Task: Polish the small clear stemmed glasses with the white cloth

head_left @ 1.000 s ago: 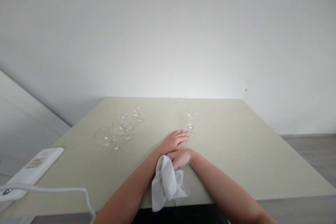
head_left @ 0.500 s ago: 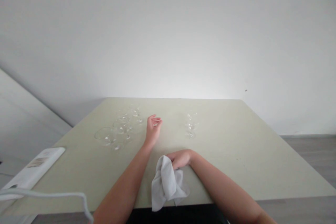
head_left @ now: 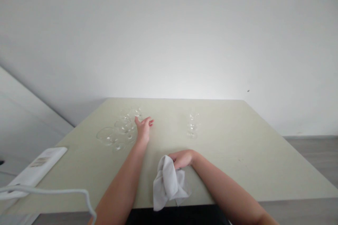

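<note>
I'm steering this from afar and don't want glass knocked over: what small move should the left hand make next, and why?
Probably ease the left hand slowly toward the clear glasses on its left. It looks open, with nothing visibly held, and those glasses sit close together; the right hand holds the pale cloth.

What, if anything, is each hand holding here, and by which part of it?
The right hand holds the white cloth by its bunched upper part. The left hand is open beside the glasses, with nothing visibly in its grip.
</note>
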Available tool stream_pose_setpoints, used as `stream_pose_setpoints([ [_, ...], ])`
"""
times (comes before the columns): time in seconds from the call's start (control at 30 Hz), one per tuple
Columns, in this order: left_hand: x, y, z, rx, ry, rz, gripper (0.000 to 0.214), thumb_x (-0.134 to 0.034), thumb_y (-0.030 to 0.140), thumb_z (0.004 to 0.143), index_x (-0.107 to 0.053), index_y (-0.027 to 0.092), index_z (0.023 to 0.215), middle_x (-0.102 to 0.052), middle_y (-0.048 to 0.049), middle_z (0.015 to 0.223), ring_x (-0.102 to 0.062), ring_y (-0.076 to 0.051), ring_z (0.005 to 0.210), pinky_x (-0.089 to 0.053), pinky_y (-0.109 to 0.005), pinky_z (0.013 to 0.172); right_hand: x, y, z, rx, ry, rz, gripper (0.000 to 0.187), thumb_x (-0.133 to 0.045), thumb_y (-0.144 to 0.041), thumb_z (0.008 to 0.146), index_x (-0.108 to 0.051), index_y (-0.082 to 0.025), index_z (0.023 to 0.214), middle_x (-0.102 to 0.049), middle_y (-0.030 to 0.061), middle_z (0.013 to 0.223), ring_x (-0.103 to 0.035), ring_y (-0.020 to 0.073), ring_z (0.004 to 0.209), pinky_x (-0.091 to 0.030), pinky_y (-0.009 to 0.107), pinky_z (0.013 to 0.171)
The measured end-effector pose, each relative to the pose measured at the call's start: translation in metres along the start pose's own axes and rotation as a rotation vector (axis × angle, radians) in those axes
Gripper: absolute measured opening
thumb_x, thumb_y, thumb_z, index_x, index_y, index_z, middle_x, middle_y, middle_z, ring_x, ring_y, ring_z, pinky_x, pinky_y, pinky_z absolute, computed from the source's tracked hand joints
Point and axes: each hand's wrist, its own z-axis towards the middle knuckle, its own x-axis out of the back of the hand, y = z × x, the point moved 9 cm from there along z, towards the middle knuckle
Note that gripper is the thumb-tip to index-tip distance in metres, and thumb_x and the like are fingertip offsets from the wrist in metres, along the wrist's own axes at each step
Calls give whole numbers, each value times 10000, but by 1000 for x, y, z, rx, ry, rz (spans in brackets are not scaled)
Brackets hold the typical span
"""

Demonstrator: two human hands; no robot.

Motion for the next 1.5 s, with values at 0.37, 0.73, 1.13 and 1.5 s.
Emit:
stream_pose_setpoints([
  [0.37,-14,-2,3,2,-140,-40,362,-664,228,748,-390,200,983,-685,-28,795,-689,-124,647,-532,-249,660,11,9,-1,0,170,247,324,-746,-343,680,-653,-109,883,-688,54,799,-659,192,798,-529,282,751],
  [0.73,-45,57,-57,-750,-341,839,187,-529,280,859,-595,232,1027,-687,-60,895,-650,-208,860,-478,-310,801,89,-15,-29,453,944,483,393,-626,-410,773,-568,-184,1089,-680,68,1012,-636,241,965,-520,358,845],
  [1.13,-76,55,-94,-1084,-516,1183,258,-479,237,880,-619,235,1096,-648,-95,911,-576,-241,924,-433,-327,825,101,-14,-45,406,1120,355,341,-557,-428,793,-592,-201,1045,-679,65,986,-637,241,933,-535,348,789],
  [1.5,-89,49,-117,-1165,-699,1080,177,-514,233,883,-645,226,1003,-604,-106,1099,-543,-235,1081,-441,-372,949,96,-38,-51,562,1130,-16,328,-647,-257,741,-575,-170,1049,-634,26,984,-576,200,945,-458,332,910],
])
